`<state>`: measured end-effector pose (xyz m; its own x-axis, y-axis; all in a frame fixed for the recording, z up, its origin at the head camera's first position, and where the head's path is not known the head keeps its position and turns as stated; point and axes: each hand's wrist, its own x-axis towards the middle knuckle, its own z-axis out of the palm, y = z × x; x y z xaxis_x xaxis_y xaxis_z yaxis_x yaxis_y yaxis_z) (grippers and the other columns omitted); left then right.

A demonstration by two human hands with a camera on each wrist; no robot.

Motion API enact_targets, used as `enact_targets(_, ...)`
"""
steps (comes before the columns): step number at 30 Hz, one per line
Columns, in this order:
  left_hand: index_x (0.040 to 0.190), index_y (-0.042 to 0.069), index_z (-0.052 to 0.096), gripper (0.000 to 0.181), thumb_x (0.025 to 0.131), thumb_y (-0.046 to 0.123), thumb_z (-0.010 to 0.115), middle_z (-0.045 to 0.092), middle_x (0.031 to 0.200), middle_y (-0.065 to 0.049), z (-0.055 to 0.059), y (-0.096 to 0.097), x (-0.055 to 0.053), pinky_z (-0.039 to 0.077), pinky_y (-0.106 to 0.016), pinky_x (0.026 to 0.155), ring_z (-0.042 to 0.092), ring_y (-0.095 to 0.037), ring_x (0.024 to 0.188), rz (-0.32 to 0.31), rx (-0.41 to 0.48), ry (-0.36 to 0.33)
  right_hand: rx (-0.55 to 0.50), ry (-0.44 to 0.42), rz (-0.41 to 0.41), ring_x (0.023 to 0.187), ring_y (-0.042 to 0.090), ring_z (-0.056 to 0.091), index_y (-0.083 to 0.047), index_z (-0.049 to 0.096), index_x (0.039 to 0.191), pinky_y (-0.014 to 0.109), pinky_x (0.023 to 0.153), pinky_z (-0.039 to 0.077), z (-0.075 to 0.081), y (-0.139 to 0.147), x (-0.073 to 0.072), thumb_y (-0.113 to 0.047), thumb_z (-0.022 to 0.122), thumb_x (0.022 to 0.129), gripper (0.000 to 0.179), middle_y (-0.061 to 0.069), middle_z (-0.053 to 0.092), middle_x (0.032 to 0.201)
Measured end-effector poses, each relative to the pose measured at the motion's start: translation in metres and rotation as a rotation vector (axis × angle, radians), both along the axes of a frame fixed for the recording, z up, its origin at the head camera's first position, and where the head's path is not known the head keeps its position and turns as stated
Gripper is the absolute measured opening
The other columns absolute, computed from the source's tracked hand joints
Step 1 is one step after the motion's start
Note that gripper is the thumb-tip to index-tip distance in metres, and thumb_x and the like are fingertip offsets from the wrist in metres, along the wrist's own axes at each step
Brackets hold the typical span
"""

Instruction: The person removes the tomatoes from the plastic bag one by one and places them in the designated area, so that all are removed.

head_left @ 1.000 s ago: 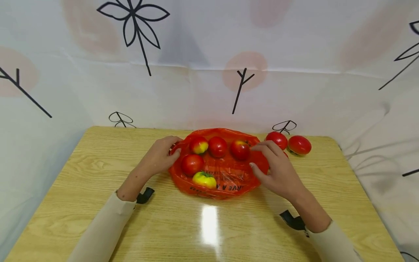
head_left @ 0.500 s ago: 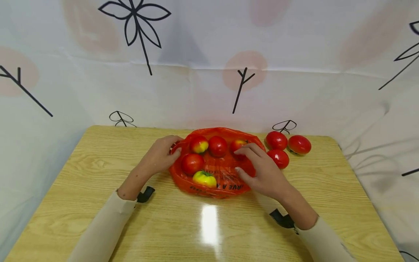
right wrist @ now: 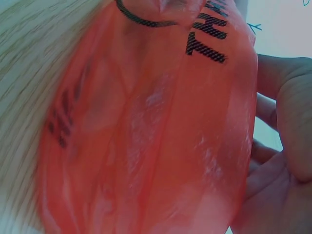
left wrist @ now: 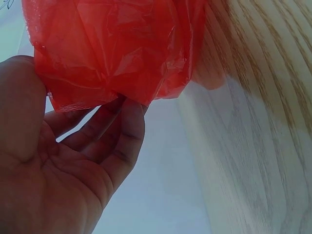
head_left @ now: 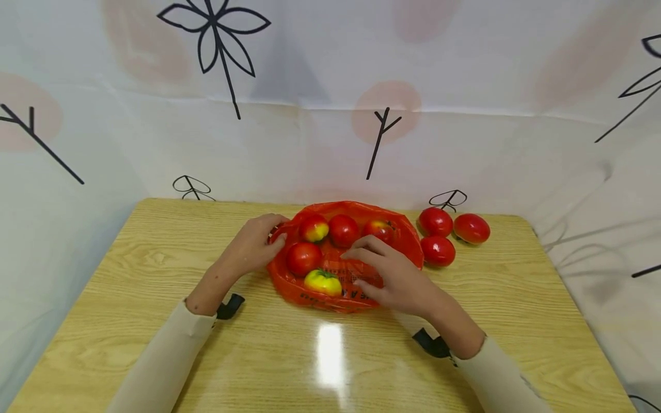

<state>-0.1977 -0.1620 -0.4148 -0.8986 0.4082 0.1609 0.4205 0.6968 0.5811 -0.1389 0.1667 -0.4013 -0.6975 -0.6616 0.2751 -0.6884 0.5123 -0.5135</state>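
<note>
A red plastic bag with dark lettering stands on the table, its mouth wide. Several tomatoes lie inside: a red and yellow tomato, a red tomato, another partly yellow one at the back right, a red one at the left and a yellow tomato in front. My left hand pinches the bag's left rim between thumb and fingers; the left wrist view shows the thumb partly behind the plastic. Over the bag's right part is my right hand, fingers loosely bent, with nothing visible between them and the thumb.
Three red tomatoes sit close together on the table just right of the bag, the front tomato near its rim. The wooden table ends at the back against a patterned cloth.
My right hand has moved left and nearer the front over the bag, away from the partly yellow tomato. The front red tomato outside has come into full view. My left hand holds its place.
</note>
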Motion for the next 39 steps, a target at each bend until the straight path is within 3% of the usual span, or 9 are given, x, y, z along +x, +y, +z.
enact_targets(5,0.128,0.002,0.07,0.029,0.101,0.011,0.063,0.072,0.121,-0.013,0.0,0.0,0.0,0.06,-0.045,0.089,0.066,-0.029,0.101,-0.004,0.0,0.005,0.015,-0.032,0.053,0.111,0.022,0.064,-0.024,0.069,0.134,0.036,0.088,0.061,0.003,-0.006,0.0,-0.01,0.081,0.092,0.046,-0.002,0.058,0.133)
enact_targets(12,0.128,0.002,0.07,0.029,0.102,0.012,0.062,0.072,0.122,-0.012,-0.001,0.0,0.001,0.06,-0.046,0.09,0.066,-0.029,0.102,-0.004,-0.002,0.005,0.024,0.008,0.115,0.12,0.016,0.059,-0.021,0.071,0.134,0.031,0.094,0.059,0.002,-0.015,-0.003,-0.004,0.083,0.088,0.05,-0.002,0.059,0.136)
enact_targets(20,0.128,0.002,0.07,0.029,0.101,0.011,0.063,0.073,0.121,-0.013,-0.001,0.0,0.001,0.06,-0.046,0.091,0.067,-0.029,0.102,-0.006,0.002,0.008,0.112,-0.007,0.203,0.138,0.02,0.05,-0.021,0.068,0.14,0.041,0.11,0.052,0.003,-0.024,-0.007,-0.003,0.083,0.088,0.057,0.0,0.057,0.148)
enact_targets(30,0.127,0.002,0.071,0.028,0.101,0.011,0.062,0.073,0.119,-0.012,-0.002,0.001,-0.001,0.06,-0.045,0.09,0.066,-0.028,0.101,-0.015,0.0,0.016,0.135,0.017,0.35,0.14,0.025,0.05,-0.022,0.065,0.144,0.041,0.112,0.049,-0.004,-0.03,-0.012,0.001,0.08,0.088,0.063,0.002,0.056,0.154)
enact_targets(39,0.127,0.003,0.071,0.028,0.102,0.01,0.061,0.073,0.119,-0.011,-0.002,0.001,-0.001,0.06,-0.044,0.089,0.067,-0.027,0.101,-0.015,-0.004,0.015,0.216,-0.028,0.377,0.144,0.022,0.049,-0.026,0.062,0.15,0.039,0.115,0.047,-0.009,-0.035,-0.01,0.005,0.072,0.09,0.068,-0.004,0.051,0.16)
